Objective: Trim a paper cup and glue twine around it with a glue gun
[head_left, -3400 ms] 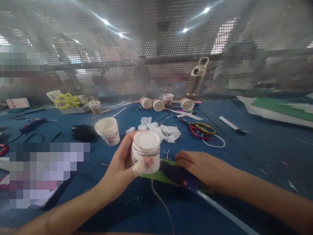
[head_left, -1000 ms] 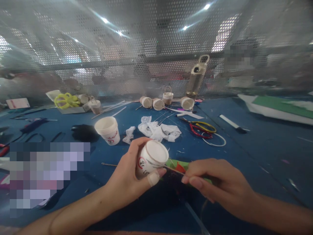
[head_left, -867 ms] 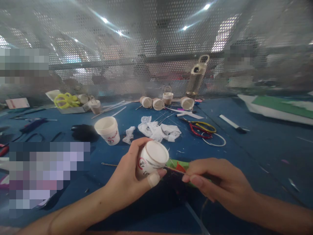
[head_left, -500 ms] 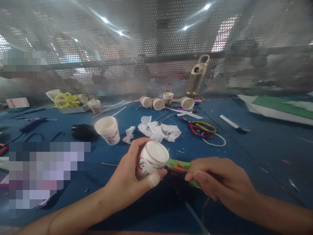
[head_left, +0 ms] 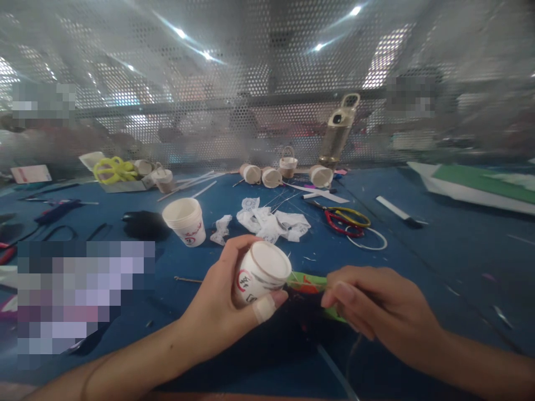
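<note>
A white paper cup (head_left: 267,267) with red and black print is tilted in my left hand (head_left: 234,289), which is wrapped round its side; the thumb wears a bandage. A thin tan cord (head_left: 308,286) runs from the cup toward my right hand (head_left: 368,301). That hand is closed, its thumb and index finger pinching the cord. Beneath the cord lies a green wrapper (head_left: 298,281) with an orange patch, partly hidden by the right hand. A stack of paper cups (head_left: 183,221) stands to the left behind my left hand.
Crumpled white paper (head_left: 271,221) lies beyond the cup. Red-and-yellow-handled scissors (head_left: 345,220) sit right of it. Small cups with handles (head_left: 287,166) line the back, near a bottle (head_left: 336,133) and a perforated screen (head_left: 234,89). A crochet hook (head_left: 188,279) lies at left.
The cup has tilted very slightly to the right in my left hand. My right hand stays nearly in place with small finger movement, still pinching the cord.
</note>
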{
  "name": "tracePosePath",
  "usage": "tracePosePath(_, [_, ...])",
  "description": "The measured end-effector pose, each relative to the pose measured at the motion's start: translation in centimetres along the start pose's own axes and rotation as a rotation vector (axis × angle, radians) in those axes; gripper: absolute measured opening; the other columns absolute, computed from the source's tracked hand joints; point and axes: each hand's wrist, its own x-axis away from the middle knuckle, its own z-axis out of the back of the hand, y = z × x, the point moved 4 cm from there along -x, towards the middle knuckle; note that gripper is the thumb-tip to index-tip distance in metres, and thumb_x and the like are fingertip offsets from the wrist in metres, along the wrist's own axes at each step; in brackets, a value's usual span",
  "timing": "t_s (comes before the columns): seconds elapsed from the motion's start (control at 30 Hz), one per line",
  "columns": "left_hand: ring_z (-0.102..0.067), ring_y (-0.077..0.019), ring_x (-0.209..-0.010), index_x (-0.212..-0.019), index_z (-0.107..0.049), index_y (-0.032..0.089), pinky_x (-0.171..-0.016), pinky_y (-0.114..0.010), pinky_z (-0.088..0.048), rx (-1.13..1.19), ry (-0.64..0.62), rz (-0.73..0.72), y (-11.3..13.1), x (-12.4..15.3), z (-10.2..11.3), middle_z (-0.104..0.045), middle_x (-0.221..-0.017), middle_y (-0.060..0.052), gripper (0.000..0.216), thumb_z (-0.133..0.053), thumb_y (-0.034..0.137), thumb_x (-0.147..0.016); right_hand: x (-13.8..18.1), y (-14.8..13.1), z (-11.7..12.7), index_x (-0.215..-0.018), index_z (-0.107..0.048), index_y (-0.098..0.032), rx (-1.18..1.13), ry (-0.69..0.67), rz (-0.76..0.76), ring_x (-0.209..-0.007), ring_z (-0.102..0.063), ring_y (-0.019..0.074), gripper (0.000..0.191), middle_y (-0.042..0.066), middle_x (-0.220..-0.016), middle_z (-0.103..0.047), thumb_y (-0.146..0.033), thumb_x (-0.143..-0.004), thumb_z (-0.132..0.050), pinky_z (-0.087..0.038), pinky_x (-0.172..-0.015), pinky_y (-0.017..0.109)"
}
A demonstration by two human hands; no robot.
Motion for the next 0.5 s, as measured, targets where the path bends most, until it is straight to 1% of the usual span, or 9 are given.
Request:
tracePosePath(0.13, [-0.064, -0.0167, -0.094, -0.127, -0.044, 0.031, -0.084, -0.027, -0.054, 0.018, -0.012, -0.009, -0.10, 0.20, -0.06, -0.065, -0.109, -0.001, 0.055, -0.080, 0.037, -0.086, 0.04, 0.24, -0.14, -0.077, -0.069, -0.019, -0.050, -0.022, -0.049, -0.031, -0.041, 0.0062, 0.045, -0.009, -0.037, -0.044, -0.046, -0.106, -0.047, -0.034, -0.039, 0.019])
tracePosePath(0.27, [-0.064, -0.0160, -0.093, -0.127, -0.044, 0.031, -0.084, -0.027, -0.054, 0.057, -0.031, -0.011, -0.12, 0.25, -0.28, -0.064, -0.110, 0.000, 0.054, -0.079, 0.037, -0.087, -0.09, 0.39, -0.22, -0.076, -0.069, -0.019, -0.062, -0.032, -0.060, -0.033, -0.040, 0.0055, 0.045, -0.009, -0.038, -0.044, -0.045, -0.105, -0.047, -0.033, -0.039, 0.018])
tracePosePath(0.5, [-0.061, -0.0142, -0.090, -0.127, -0.045, 0.032, -0.080, -0.025, -0.052, 0.143, -0.057, 0.028, -0.13, 0.29, -0.57, -0.064, -0.107, 0.001, 0.054, -0.080, 0.035, -0.086, -0.21, 0.43, -0.40, -0.074, -0.068, -0.018, -0.079, -0.074, -0.103, -0.033, -0.039, 0.0057, 0.049, -0.009, -0.039, -0.042, -0.050, -0.105, -0.046, -0.032, -0.040, 0.019])
